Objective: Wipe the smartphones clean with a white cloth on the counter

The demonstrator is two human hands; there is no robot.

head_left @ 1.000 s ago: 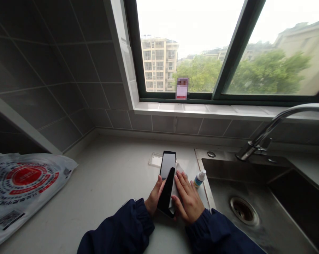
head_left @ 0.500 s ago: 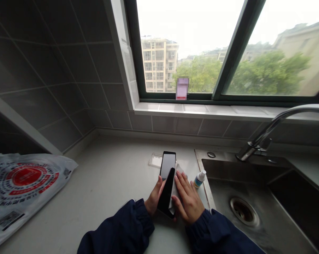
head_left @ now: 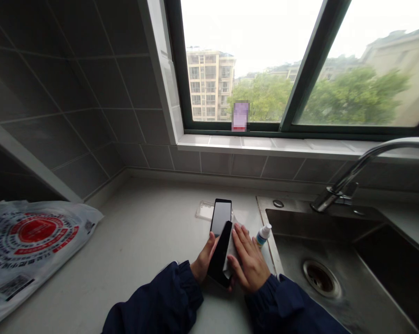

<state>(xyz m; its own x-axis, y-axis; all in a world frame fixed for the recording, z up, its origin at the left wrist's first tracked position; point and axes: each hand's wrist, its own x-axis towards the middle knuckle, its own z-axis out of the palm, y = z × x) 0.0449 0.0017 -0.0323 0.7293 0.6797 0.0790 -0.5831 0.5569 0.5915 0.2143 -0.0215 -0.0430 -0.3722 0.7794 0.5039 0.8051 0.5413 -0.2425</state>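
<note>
A black smartphone [head_left: 219, 255] is tilted above the counter, and the upper part of its screen shows pale like a reflection. My left hand [head_left: 203, 260] grips it, thumb along the left edge and the other fingers mostly hidden underneath. Flat against its right side lies a light grey cloth [head_left: 231, 256], which my right hand [head_left: 248, 260] presses down with its fingers close together. Behind the phone, a clear phone case [head_left: 204, 210] rests on the counter. A small white-capped spray bottle [head_left: 263, 235] stands just beyond my right fingers.
To the right is a steel sink [head_left: 322, 241] with a curved faucet [head_left: 348, 171]. A printed plastic bag [head_left: 35, 246] occupies the left of the pale counter [head_left: 125, 246]. Beyond the tiled wall is a window sill [head_left: 251, 143] with a blurred pinkish object [head_left: 240, 116] above it.
My right hand has slid slightly to the right with the cloth, baring a little more of the dark screen. My left hand keeps its grip on the phone.
</note>
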